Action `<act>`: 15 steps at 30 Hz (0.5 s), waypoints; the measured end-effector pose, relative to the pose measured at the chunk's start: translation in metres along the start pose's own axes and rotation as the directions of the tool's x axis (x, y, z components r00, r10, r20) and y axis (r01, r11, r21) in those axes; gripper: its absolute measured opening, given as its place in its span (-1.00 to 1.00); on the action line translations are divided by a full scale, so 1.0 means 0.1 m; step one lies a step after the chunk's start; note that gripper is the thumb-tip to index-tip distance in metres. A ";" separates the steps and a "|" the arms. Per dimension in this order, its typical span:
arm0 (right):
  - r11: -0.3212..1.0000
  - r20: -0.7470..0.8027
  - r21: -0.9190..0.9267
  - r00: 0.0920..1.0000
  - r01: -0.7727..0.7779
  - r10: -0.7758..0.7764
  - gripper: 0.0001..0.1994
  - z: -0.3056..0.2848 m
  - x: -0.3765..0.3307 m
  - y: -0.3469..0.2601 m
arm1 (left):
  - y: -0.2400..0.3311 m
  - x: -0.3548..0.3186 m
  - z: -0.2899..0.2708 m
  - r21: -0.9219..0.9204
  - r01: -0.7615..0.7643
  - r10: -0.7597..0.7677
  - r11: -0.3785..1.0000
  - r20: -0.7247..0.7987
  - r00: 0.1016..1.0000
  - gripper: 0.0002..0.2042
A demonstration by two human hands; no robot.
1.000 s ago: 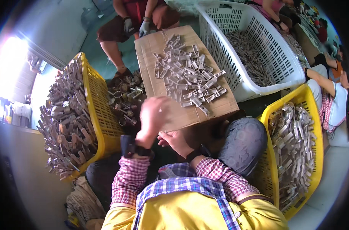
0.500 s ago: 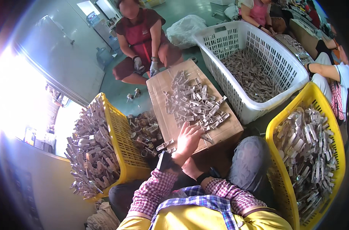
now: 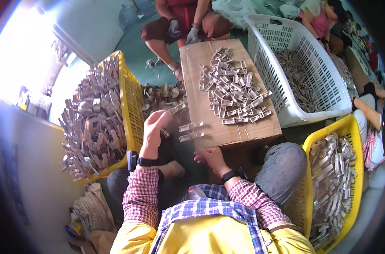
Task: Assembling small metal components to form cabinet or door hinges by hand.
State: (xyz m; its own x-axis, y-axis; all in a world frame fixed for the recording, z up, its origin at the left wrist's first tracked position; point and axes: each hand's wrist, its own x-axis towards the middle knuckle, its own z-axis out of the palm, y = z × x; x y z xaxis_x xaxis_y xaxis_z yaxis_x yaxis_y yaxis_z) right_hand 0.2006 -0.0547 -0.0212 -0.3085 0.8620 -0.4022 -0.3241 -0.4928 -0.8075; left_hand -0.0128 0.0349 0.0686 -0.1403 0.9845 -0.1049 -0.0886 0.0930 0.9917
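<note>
My left hand (image 3: 153,129) is raised beside the left edge of a cardboard box (image 3: 196,106), thumb and fingertips closed on a metal clip (image 3: 177,109). Just right of it, two similar clips (image 3: 191,136) lie side by side, jutting over the box's left edge. My right hand (image 3: 214,161) hovers low at the box's front edge, its fingers loosely bent and apart, with nothing visible in them. A loose heap of clips (image 3: 237,91) covers much of the box top.
A yellow basket (image 3: 131,106) heaped with metal clips stands left, and another yellow basket (image 3: 307,190) right. Behind the right one is a white basket (image 3: 300,116) of metal parts. Round metal parts (image 3: 160,95) lie on the floor. A person in gloves (image 3: 192,36) sits opposite.
My left hand has moved left off the heap and now holds a clip. My right hand has come out from beneath it to the box's front edge. The view has shifted.
</note>
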 end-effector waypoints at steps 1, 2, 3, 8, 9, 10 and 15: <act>1.000 -0.019 0.000 1.000 -0.011 0.011 -0.67 -0.01 0.01 0.00 | -0.08 0.03 0.00 -0.022 0.014 -0.014 1.000 -0.015 1.000 -0.79; 1.000 -0.040 0.002 0.999 -0.020 0.020 -0.66 -0.02 0.01 0.01 | -0.16 0.06 0.03 0.016 0.037 -0.038 0.999 0.024 0.999 -0.80; 0.999 -0.039 -0.019 0.999 -0.032 0.032 -0.66 -0.01 0.00 0.00 | -0.22 0.09 0.06 0.055 0.052 -0.055 0.997 0.062 0.997 -0.81; 1.000 -0.061 -0.011 0.998 0.009 -0.010 -0.68 0.03 -0.06 -0.02 | -0.58 0.27 0.16 -0.044 0.100 -0.096 0.994 0.094 0.991 -0.85; 1.000 -0.068 -0.018 0.998 0.001 -0.002 -0.68 0.03 -0.06 -0.01 | -0.63 0.30 0.16 -0.034 0.101 -0.098 0.994 0.091 0.991 -0.85; 1.000 -0.059 -0.007 0.998 -0.005 0.005 -0.68 0.02 -0.06 0.00 | -0.67 0.32 0.16 -0.022 0.101 -0.099 0.995 0.089 0.991 -0.84; 1.000 -0.061 0.002 0.998 -0.022 0.022 -0.69 0.00 -0.06 0.00 | -0.70 0.33 0.19 0.037 0.117 -0.120 0.992 0.078 0.990 -0.88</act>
State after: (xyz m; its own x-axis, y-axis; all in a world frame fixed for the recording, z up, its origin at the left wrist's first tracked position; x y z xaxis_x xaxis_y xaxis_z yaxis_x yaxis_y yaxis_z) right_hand 0.2027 -0.0602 -0.0190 -0.2604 0.8568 -0.4451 -0.3193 -0.5114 -0.7978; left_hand 0.0074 0.0640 -0.0032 -0.0512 0.9749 -0.2166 -0.0678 0.2130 0.9747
